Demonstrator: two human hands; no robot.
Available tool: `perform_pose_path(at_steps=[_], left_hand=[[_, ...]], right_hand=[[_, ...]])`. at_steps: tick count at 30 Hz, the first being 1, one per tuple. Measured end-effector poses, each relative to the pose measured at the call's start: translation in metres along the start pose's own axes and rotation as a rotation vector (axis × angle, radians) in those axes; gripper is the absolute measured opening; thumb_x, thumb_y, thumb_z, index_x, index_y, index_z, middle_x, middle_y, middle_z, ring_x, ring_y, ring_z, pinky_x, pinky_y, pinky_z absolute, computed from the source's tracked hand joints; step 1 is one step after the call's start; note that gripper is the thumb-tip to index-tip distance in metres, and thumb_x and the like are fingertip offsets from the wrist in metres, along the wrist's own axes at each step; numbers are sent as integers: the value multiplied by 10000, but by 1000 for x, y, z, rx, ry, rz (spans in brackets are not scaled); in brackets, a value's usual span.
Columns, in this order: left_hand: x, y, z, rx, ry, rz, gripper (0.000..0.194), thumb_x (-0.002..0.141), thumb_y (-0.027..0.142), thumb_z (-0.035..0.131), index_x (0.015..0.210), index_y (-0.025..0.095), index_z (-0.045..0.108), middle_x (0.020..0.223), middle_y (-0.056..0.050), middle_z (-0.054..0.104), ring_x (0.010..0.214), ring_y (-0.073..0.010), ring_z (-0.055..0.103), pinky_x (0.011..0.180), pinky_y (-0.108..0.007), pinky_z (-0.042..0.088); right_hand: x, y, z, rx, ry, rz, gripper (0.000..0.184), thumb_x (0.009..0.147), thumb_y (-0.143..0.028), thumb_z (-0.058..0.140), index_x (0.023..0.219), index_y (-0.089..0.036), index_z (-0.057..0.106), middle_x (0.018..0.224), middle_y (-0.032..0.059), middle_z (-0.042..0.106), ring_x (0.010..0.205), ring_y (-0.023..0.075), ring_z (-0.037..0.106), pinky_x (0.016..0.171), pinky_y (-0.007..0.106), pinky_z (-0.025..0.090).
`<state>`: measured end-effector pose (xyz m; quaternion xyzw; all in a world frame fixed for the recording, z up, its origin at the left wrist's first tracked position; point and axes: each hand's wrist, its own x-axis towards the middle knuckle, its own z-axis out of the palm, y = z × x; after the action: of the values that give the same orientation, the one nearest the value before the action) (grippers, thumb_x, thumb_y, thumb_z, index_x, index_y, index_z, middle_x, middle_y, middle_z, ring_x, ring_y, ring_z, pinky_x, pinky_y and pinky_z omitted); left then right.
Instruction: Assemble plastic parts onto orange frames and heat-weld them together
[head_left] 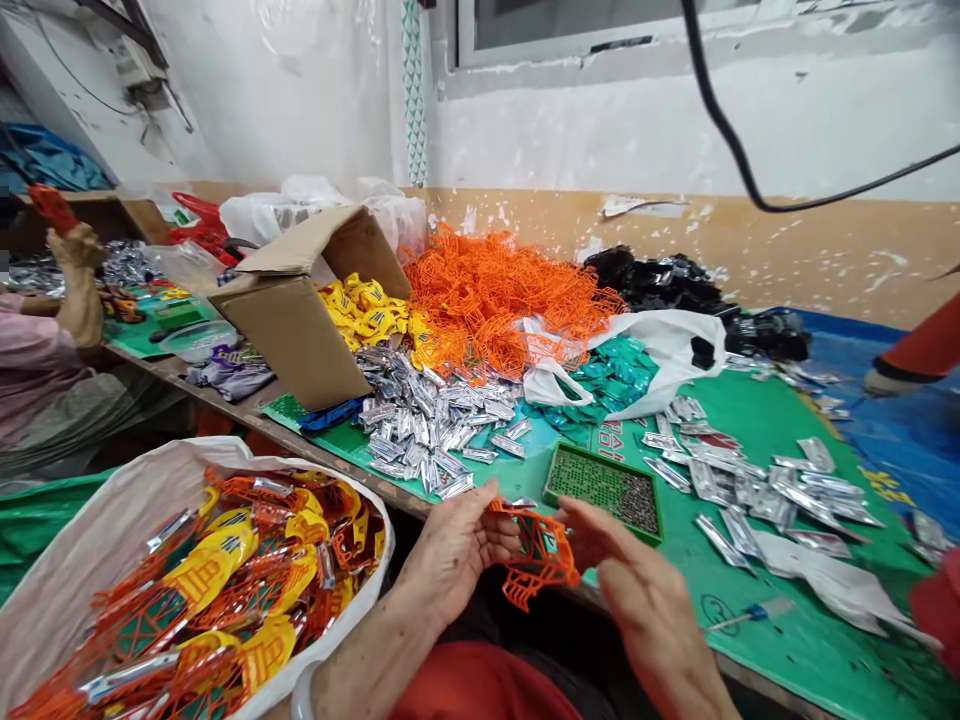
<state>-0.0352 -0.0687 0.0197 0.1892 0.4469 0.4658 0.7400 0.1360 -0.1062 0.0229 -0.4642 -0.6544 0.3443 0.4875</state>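
Observation:
An orange plastic lattice frame (pixel 541 572) is held above the table's near edge, between my two hands. My left hand (pixel 454 550) grips its left end with curled fingers. At its right end is my right hand (pixel 637 585), fingers bent around the edge and thumb below; its fingertips are partly hidden. Just beyond stands a green tray (pixel 559 470) with small dark metal pieces gathered at its right side. Silver packets (pixel 427 420) lie in a heap behind my left hand, and more silver packets (pixel 750 485) are scattered to the right.
A white sack (pixel 225 450) at left holds orange frames with yellow parts. On the table are a cardboard box (pixel 300 340), yellow parts (pixel 367 310), an orange frame pile (pixel 502 285), green packets (pixel 615 375) and a screwdriver (pixel 754 613). A co-worker's hand (pixel 77 250) is at far left.

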Motion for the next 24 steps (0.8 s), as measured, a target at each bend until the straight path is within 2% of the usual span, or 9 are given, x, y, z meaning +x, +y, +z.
perform_pose_path(at_steps=[3,6,12,14,18,24], left_hand=[[-1,-3,-1,60,-42,-33,321,700,413,755,692,106,659,528,-39,670,438,-106,599,425,-170,446],[-2,-7,-2,130,-106,-60,372,686,458,755,679,99,662,530,-35,659,435,-97,592,427,-164,445],[-5,-11,-8,235,-187,-100,444,701,523,717,695,83,666,542,-32,642,429,-75,566,440,-157,434],[-6,-11,-10,238,-194,-116,440,681,518,736,715,84,666,573,-38,653,463,-81,582,466,-164,444],[-8,-11,-14,253,-259,-133,347,669,397,784,772,87,667,672,-42,676,559,-82,605,538,-167,454],[-11,-14,-19,244,-290,-143,283,695,328,768,829,101,664,711,-44,682,598,-91,609,569,-183,444]], right_hand=[[9,0,-13,124,-31,149,267,878,-385,559,1070,-242,679,989,48,681,748,142,651,661,237,544],[19,-6,-16,161,-190,225,194,806,-373,661,918,-224,712,908,25,660,773,141,623,675,233,514],[17,-5,-11,178,-405,271,231,866,-397,583,905,-210,712,835,14,652,753,133,594,673,247,482],[13,-1,-9,120,-390,227,253,894,-389,539,913,-208,714,844,23,669,774,142,604,699,260,484],[3,7,-2,-17,-239,147,292,917,-379,488,900,-193,713,810,40,689,734,154,620,669,265,487],[-8,7,9,-10,-122,167,292,920,-377,472,879,-183,687,765,40,687,674,149,621,609,244,485]])
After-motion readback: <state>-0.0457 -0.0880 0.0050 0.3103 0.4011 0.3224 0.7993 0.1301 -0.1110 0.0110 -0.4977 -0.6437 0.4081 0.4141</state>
